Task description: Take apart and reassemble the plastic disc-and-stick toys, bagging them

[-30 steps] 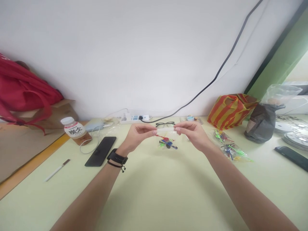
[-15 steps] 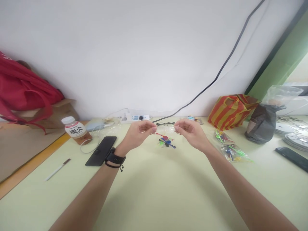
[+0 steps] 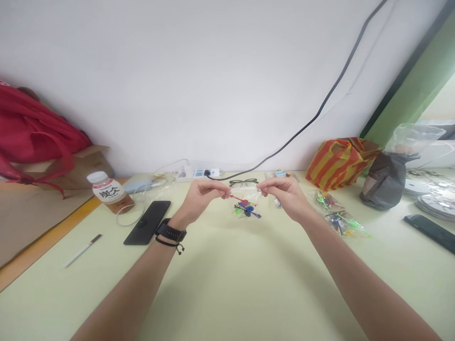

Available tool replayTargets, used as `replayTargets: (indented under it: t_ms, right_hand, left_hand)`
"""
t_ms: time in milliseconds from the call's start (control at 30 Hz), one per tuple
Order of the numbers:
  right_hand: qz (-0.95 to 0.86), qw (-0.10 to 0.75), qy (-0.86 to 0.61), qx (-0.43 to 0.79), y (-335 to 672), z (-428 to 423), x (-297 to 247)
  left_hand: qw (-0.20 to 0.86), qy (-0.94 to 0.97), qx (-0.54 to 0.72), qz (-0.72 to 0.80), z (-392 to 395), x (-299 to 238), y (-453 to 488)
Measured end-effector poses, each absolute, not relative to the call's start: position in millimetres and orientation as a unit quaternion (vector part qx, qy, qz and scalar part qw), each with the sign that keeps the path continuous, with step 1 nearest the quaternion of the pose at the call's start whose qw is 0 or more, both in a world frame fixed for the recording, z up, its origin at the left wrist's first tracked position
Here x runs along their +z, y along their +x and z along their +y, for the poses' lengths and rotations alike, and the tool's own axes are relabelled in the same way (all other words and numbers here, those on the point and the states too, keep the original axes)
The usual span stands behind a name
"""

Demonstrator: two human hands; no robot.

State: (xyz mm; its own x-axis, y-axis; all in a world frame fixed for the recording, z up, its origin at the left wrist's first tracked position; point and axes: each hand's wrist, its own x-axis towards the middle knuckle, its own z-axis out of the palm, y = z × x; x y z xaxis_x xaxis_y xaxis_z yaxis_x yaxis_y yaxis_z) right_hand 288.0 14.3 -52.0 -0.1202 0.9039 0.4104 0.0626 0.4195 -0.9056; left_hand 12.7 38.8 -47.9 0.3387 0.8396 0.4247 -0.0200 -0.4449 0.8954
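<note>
A clear plastic bag [image 3: 245,208] hangs above the table with red, blue, green and black plastic pieces inside; their exact kind is too small to make out. At its upper left corner my left hand [image 3: 208,196] is closed in a pinch, with a black watch on that wrist. My right hand [image 3: 282,194] pinches the upper right corner between thumb and fingers. The bag's top edge runs as a pale strip between both hands. Just behind it lie black-framed eyeglasses [image 3: 243,182].
Two similar bags of coloured pieces [image 3: 343,222] lie to the right, near a striped bag [image 3: 337,163] and a dark bag [image 3: 386,182]. Leftward are a phone [image 3: 147,222], a bottle [image 3: 110,192] and a pen [image 3: 83,250]. A power strip [image 3: 197,174] sits by the wall.
Both hands keep their pinch on the bag and have hardly moved. The bag's top edge shows more clearly between them, and the whole view has shifted slightly.
</note>
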Motion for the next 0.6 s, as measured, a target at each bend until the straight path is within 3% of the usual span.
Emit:
replayTargets:
  t_ms: [167,433,600]
  right_hand:
    - [-0.660,0.538,-0.356,0.385,286.1,10.5,-48.5]
    - [-0.666,0.537,-0.402,0.325,277.9,14.9,-54.3]
    - [-0.677,0.550,-0.383,0.304,274.5,13.7,-54.3]
  left_hand:
    - [0.437,0.692,0.473,0.327,35.1,-44.7,13.5]
    - [0.321,0.764,0.430,0.358,38.8,-45.3,16.5]
    - [0.337,0.753,0.447,0.345,37.6,-45.6,15.7]
